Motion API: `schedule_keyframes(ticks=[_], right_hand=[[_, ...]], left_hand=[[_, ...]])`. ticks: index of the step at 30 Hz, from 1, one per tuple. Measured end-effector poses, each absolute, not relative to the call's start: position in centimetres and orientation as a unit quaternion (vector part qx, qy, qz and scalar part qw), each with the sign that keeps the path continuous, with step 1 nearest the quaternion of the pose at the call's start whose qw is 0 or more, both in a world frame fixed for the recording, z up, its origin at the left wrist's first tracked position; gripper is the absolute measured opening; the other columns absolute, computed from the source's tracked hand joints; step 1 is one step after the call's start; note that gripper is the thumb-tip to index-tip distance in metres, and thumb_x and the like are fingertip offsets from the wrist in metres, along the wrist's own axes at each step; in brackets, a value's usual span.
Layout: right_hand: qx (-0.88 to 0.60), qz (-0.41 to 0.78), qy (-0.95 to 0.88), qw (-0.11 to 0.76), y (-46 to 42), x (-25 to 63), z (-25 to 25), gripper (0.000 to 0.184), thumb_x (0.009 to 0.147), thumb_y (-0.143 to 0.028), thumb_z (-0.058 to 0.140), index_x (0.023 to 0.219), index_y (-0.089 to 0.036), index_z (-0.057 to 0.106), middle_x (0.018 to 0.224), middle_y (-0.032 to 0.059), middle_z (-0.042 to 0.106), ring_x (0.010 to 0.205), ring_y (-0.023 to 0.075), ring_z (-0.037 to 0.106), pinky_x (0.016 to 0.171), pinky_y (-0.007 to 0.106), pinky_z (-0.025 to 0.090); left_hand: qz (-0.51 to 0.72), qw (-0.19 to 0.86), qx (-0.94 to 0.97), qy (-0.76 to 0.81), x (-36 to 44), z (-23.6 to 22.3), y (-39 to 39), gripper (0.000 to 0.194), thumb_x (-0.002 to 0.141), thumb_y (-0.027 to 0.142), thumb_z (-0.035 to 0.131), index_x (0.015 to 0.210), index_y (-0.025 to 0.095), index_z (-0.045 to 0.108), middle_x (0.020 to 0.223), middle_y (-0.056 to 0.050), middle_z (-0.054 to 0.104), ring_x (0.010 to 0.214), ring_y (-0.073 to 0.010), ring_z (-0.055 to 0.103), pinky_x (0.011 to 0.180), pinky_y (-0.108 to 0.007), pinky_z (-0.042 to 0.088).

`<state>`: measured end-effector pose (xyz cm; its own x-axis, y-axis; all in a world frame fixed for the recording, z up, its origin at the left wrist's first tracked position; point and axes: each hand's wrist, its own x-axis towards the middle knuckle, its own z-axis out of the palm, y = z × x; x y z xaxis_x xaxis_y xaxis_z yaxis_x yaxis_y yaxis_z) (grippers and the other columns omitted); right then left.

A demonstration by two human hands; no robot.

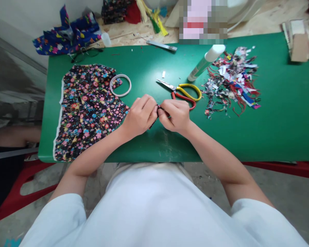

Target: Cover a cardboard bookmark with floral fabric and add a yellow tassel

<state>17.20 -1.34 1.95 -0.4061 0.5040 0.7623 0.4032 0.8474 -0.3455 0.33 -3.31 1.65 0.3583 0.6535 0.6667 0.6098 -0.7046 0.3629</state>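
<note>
Both hands meet above the middle of the green table, fingers closed in pinches. Between them shows a bit of dark fabric [158, 107], gripped by my left hand [141, 115] and my right hand [176, 115]. Whether it joins the black floral cloth [90, 109] is hidden by my left hand. That cloth lies spread to the left, with a white strip along its left edge. A pale ring [130, 85] rests partly on its upper right corner. Just beyond my right hand lie scissors [173, 88] with one yellow and one red handle, blades pointing left.
A white and green tube [201, 67] stands beside a heap of fabric scraps [231, 80] on the green table [273, 130]. A flat metal tool [162, 45] lies at the back. Blue patterned cloth [69, 36] sits back left. Another person's limb [12, 134] shows at the left.
</note>
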Motion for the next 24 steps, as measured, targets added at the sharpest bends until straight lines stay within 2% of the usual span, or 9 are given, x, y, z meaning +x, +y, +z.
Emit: schedule_keyframes(ticks=[13, 19, 24], right_hand=[[-0.277, 0.082, -0.838, 0.463, -1.43, 17.24, 2.01, 0.027, 0.088, -0.015, 0.046, 0.069, -0.024, 0.029, 0.056, -0.0052, 0.031, 0.049, 0.0102, 0.026, 0.051, 0.027, 0.028], [-0.273, 0.075, -0.839, 0.465, -1.45, 17.16, 2.03, 0.028, 0.087, -0.014, 0.046, 0.07, -0.024, 0.028, 0.056, -0.005, 0.03, 0.049, 0.0102, 0.026, 0.049, 0.027, 0.026], [-0.271, 0.081, -0.839, 0.464, -1.43, 17.17, 2.05, 0.028, 0.087, -0.014, 0.047, 0.069, -0.024, 0.027, 0.056, -0.0052, 0.031, 0.048, 0.0104, 0.027, 0.05, 0.027, 0.027]], left_hand=[[0.402, 0.087, 0.818, 0.402, 0.13, 1.91, -3.41, 0.03, 0.106, 0.037, 0.031, 0.087, 0.022, 0.048, 0.084, -0.004, 0.058, 0.083, -0.0184, 0.059, 0.079, -0.034, 0.045], [0.419, 0.05, 0.818, 0.39, 0.26, 1.91, -3.38, 0.026, 0.106, 0.033, 0.033, 0.086, 0.022, 0.046, 0.081, -0.003, 0.056, 0.079, -0.0168, 0.058, 0.076, -0.032, 0.045], [0.419, 0.067, 0.817, 0.391, 0.16, 1.84, -3.37, 0.029, 0.107, 0.034, 0.032, 0.085, 0.022, 0.047, 0.081, -0.003, 0.056, 0.08, -0.017, 0.059, 0.076, -0.033, 0.045]])
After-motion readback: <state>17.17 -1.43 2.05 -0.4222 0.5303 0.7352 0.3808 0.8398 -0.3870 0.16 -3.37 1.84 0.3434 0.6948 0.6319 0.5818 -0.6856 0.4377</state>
